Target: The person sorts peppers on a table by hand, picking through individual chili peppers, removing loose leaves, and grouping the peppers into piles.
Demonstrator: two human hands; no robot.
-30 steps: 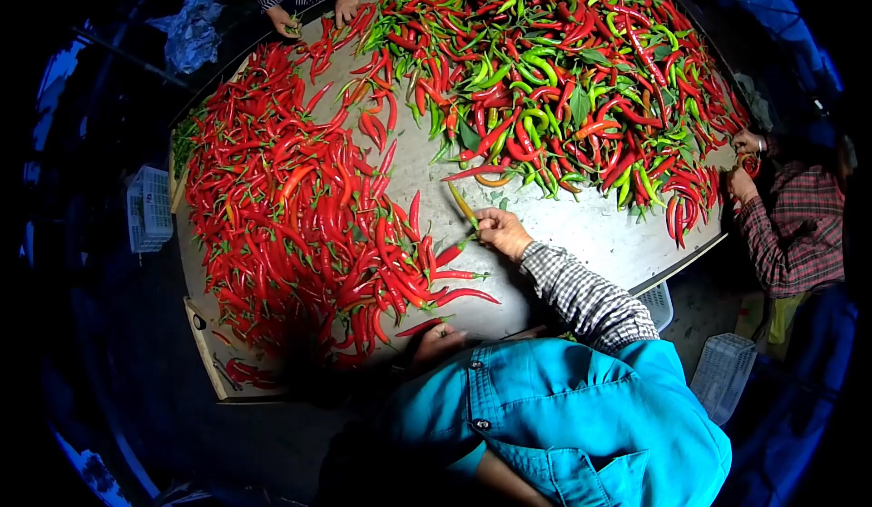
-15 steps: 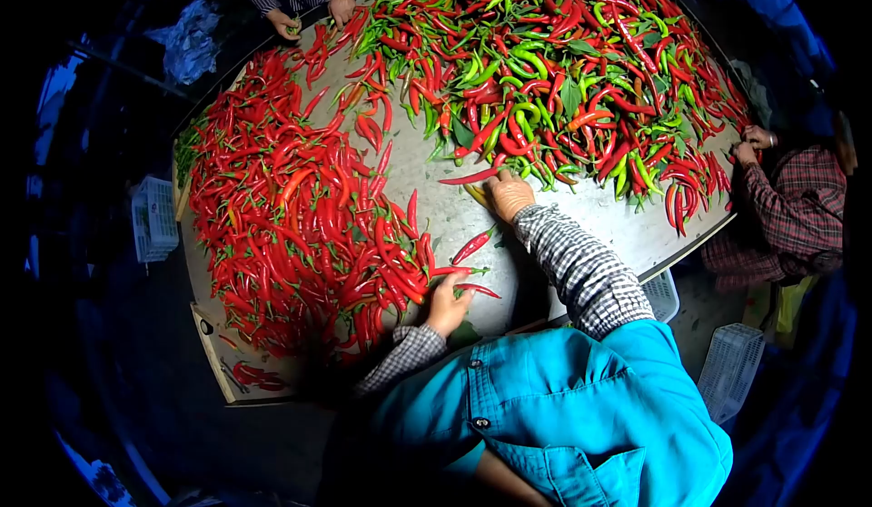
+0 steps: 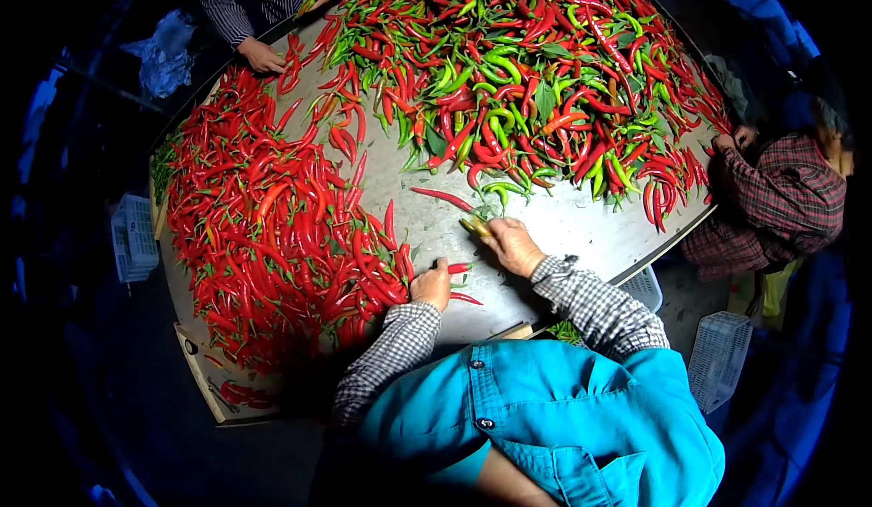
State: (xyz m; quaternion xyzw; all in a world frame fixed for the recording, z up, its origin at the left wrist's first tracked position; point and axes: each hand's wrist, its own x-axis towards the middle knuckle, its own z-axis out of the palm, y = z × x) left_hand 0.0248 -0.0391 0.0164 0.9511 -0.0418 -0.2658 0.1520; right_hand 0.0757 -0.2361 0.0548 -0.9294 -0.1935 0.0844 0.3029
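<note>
My right hand (image 3: 515, 247) is closed on yellowish-green peppers (image 3: 475, 226) over the middle of the table. Just beyond it lies a long red pepper (image 3: 442, 199). My left hand (image 3: 431, 285) is at the right edge of the red pepper heap (image 3: 272, 207), its fingers curled; red peppers show beside it, and what it grips, if anything, is hidden. A mixed heap of red and green peppers with leaves (image 3: 545, 80) covers the far right part of the table (image 3: 400, 180).
A person's hands (image 3: 263, 55) work at the far left edge. Another person in a plaid shirt (image 3: 786, 189) is at the right edge. White baskets stand at the left (image 3: 134, 237) and at the lower right (image 3: 719, 362). A wooden rim (image 3: 198, 371) borders the near left corner.
My right hand has picked up yellowish peppers and drawn back slightly. My left hand has come out over the table and moved left to the red heap. The far person's hands have separated.
</note>
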